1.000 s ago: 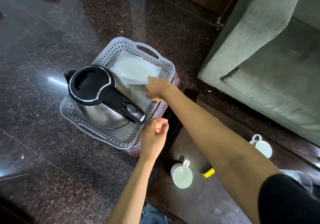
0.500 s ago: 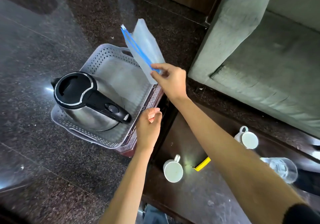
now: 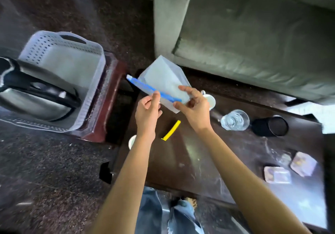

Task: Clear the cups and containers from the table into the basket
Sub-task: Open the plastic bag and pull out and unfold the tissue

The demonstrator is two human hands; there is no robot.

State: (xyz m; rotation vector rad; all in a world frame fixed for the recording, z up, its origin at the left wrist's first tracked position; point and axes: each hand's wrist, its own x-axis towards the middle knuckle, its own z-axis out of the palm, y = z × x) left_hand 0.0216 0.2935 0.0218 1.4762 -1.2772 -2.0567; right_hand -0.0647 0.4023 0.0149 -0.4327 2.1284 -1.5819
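Bag (image 3: 164, 79) pinched at blue zip strip (image 3: 154, 90) by both grips, left hand (image 3: 147, 110) and right hand (image 3: 193, 109). Basket (image 3: 59, 58) well left; glass (image 3: 234, 119), black cup (image 3: 271, 126) right on bench (image 3: 190, 154). Recommend sealing strip fully before loading.

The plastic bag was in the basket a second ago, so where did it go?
The right hand lifted the plastic bag out of the basket and carried it over the table. Now the left hand pinches its blue strip too. The kettle stayed in the basket.
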